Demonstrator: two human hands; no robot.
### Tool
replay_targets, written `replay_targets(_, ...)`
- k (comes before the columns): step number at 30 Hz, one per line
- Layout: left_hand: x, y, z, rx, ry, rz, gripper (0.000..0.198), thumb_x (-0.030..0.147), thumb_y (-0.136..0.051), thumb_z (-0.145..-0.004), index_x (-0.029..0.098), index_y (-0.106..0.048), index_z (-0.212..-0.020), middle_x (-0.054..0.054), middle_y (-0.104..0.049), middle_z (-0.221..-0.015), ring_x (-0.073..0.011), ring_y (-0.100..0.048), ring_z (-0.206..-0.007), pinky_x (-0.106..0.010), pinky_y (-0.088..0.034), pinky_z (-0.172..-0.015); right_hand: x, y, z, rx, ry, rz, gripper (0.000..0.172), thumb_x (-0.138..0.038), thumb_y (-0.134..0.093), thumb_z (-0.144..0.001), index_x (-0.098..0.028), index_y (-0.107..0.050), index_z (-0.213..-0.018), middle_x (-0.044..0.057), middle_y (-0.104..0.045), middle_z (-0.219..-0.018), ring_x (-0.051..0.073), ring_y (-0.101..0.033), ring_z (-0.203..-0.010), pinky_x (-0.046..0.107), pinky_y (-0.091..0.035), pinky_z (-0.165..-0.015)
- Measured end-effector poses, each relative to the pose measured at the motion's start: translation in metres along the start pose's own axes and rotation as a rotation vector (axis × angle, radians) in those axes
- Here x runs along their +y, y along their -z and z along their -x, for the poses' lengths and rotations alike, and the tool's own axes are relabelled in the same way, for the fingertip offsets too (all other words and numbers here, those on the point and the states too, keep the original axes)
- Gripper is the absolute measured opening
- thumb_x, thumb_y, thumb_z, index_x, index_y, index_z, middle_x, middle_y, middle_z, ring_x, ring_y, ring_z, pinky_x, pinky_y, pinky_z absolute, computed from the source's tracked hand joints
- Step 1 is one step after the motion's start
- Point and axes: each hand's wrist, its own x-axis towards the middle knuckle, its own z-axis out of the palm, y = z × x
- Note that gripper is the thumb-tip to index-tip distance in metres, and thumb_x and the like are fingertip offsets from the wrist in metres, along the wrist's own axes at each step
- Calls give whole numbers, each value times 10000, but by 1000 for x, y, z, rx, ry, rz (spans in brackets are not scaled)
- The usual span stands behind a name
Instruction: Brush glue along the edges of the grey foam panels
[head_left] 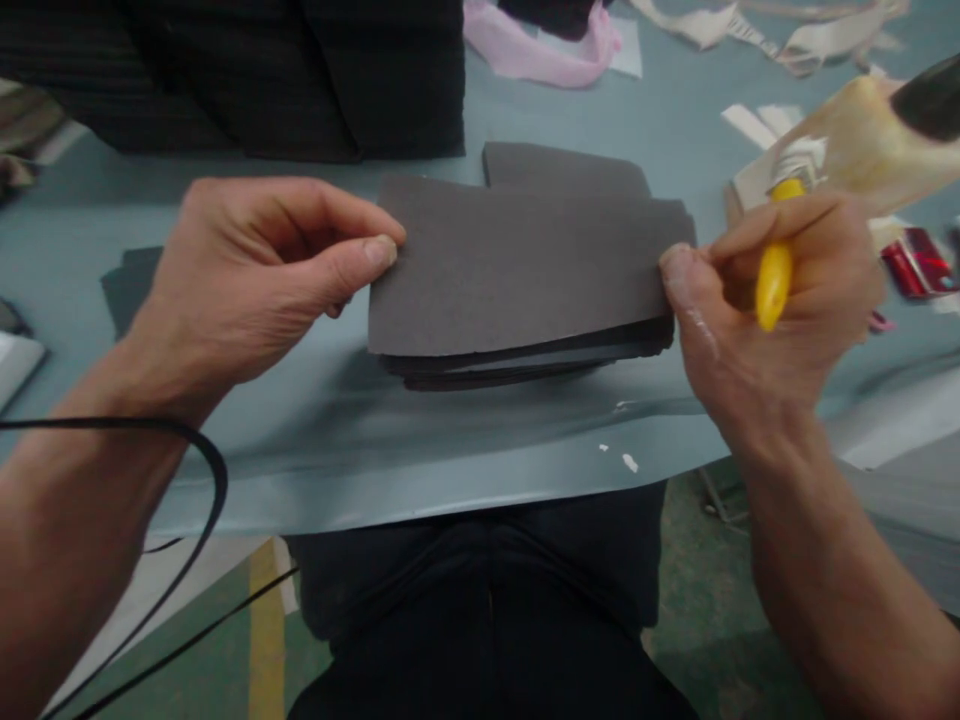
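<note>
A flat dark grey sheet (517, 265) lies across a small stack of similar pieces (510, 378). My left hand (262, 270) pinches its left edge between thumb and fingers. The thumb of my right hand (787, 280) presses at the sheet's right end, with the forefinger partly behind it. Tucked in that same hand is a brush with a yellow handle (776, 275), its head whitish and pointing away from me. Behind the stack, another dark grey piece (566, 168) rests on the table.
A tall block of stacked black pieces (390, 80) stands at the back left. At right are a cream, smeared container (847, 140) and a shiny red object (919, 262). Pink cloth (540, 55) and pale strips (832, 35) lie behind. A black cable (214, 470) crosses my left forearm.
</note>
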Motion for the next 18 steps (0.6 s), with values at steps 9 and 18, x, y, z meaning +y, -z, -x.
replay_targets(9,-12,2,-2,-40,-24,62,268,280,-903,-832,84,-820,-995,83,-679,-667,-69,-714,-683,-173,-574,-653,11,7,3,-41,45,86,224,-319,-752,-801,-254,-542,-762,-52,-498,-694,113,-423,-561,319,-339,-593)
replay_targets(18,-11,-1,-2,-98,-90,4,271,365,-826,-822,132,-832,-961,28,-705,-727,-72,-579,-658,-235,-534,-665,14,8,5,-26,86,85,211,-340,-752,-782,-233,-570,-781,-52,-518,-688,109,-440,-562,298,-334,-573)
